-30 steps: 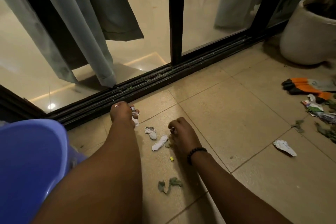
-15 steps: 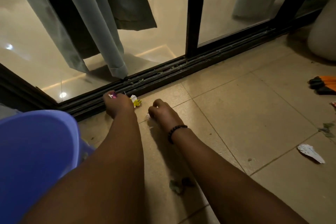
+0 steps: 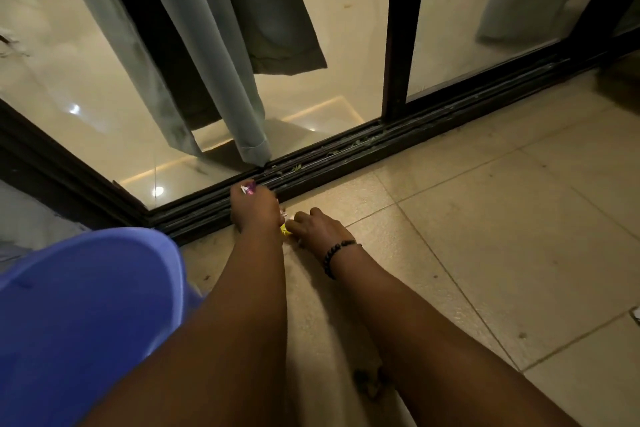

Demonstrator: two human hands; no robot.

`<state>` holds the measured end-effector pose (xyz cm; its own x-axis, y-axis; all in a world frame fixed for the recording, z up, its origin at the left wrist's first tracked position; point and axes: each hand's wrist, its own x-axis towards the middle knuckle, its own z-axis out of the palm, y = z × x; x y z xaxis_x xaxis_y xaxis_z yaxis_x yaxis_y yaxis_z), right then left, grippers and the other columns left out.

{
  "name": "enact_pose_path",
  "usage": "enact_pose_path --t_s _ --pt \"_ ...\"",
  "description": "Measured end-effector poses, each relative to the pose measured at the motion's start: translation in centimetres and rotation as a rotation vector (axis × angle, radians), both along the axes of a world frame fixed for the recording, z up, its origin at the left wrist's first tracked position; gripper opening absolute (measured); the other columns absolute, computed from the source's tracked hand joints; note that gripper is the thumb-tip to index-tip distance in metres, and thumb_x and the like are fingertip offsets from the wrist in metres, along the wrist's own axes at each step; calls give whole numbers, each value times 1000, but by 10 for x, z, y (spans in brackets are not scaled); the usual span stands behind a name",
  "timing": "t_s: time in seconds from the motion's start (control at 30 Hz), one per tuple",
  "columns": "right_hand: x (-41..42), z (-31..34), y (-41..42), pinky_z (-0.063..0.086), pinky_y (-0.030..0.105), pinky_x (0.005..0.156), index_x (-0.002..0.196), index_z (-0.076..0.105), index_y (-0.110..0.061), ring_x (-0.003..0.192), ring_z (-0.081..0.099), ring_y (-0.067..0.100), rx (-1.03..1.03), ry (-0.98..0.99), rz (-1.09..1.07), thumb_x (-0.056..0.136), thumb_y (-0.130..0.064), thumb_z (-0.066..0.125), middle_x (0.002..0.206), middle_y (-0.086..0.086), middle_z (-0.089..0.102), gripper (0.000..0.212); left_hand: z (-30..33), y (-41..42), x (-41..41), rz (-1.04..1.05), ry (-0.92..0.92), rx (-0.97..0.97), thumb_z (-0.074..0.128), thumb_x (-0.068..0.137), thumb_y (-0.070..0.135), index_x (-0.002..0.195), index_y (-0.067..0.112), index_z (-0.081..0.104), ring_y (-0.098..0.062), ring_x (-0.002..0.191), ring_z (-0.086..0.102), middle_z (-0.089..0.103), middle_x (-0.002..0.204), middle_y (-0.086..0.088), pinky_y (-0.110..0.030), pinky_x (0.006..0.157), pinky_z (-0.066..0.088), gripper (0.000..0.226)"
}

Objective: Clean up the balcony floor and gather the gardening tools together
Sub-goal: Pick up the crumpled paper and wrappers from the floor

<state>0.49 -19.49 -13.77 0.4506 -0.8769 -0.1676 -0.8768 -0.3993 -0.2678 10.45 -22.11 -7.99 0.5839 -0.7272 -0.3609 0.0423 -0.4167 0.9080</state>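
My left hand (image 3: pixel 254 210) hovers low over the tiles beside the door track and grips a bunch of paper scraps. A pink and white scrap (image 3: pixel 248 188) pokes out at its fingertips. My right hand (image 3: pixel 320 225), with a dark bead bracelet on the wrist, lies right against it. Its curled fingertips pinch a yellow scrap (image 3: pixel 285 229) at the left palm. A dry leaf bit (image 3: pixel 367 380) lies on the beige tiled floor (image 3: pixel 485 236) between my forearms. No gardening tools are in view.
A blue plastic bin (image 3: pixel 86 305) stands close at the left. The black sliding door track (image 3: pixel 346 152), with leaf bits in it, runs across ahead, with grey curtains (image 3: pixel 221 62) behind the glass. A white paper scrap (image 3: pixel 636 315) shows at the right edge.
My right hand left the white scraps and moved up to my left hand with a scrap. The view swung left, so the gloves, pot and litter pile at the right dropped out.
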Motion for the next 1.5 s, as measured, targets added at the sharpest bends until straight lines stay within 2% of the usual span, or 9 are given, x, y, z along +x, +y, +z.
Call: enact_pose_path --t_s 0.23,0.43,0.7,0.83,1.0,1.17,1.3,1.4,1.5 --pt "-19 -3 22 45 39 88 124 60 -14 114 53 33 181 -194 -229 96 -20 53 122 14 54 30 -21 10 -5 -71 142 114 41 97 8 127 7 57 -24 61 56 56 86 -15 -21 39 37 35" --pt "-93 33 39 56 28 80 119 66 -25 97 62 17 252 -1019 -847 92 -13 65 110 0 65 30 0 14 -46 -176 398 162 42 103 11 94 10 54 -23 67 55 54 83 -12 -23 48 48 15" --pt "-123 124 42 56 40 89 122 58 -14 107 65 26 189 -1785 -788 94 -2 59 122 15 65 31 38 25 -112 -475 703 109 40 105 26 118 10 63 -28 74 69 70 97 -14 -37 61 61 31" --pt "-124 125 55 58 38 89 116 64 -25 104 67 13 -86 -1552 -786 90 -4 64 113 -2 70 33 63 41 -146 -611 943 41 31 105 50 104 13 69 -26 90 71 75 99 -11 -38 75 58 54" --pt "-144 112 67 51 47 96 106 67 -43 106 64 9 -249 -1300 -866 86 -24 68 108 -12 70 28 68 44 -168 -707 966 52 49 72 84 131 7 62 -41 121 60 63 131 -20 -60 108 40 98" --pt "-169 113 74 27 36 104 109 68 -32 127 37 14 -396 -753 -958 88 -28 66 125 -8 49 22 61 49 -200 -703 900 109 61 87 62 128 8 60 -33 100 70 70 118 -18 -43 69 59 68" --pt "-188 120 93 24 37 99 113 68 -27 130 31 19 -389 -503 -989 95 -23 53 129 0 47 24 52 55 -231 -655 762 36 66 92 42 126 5 62 -27 90 70 69 112 -18 -34 66 57 51" --pt "-201 124 106 27 39 109 122 64 -27 133 36 18 -183 -733 -1034 101 -32 43 137 -2 48 30 57 63 -252 -660 585 -65 59 98 21 93 10 62 -20 66 63 64 79 -9 -27 58 52 12" --pt "-226 124 130 39 33 107 126 61 -23 120 51 10 -313 -1258 -1173 101 -34 46 134 -5 56 31 58 70 -266 -709 579 -38 49 96 8 76 14 49 -16 39 44 47 62 -7 -21 45 39 21"
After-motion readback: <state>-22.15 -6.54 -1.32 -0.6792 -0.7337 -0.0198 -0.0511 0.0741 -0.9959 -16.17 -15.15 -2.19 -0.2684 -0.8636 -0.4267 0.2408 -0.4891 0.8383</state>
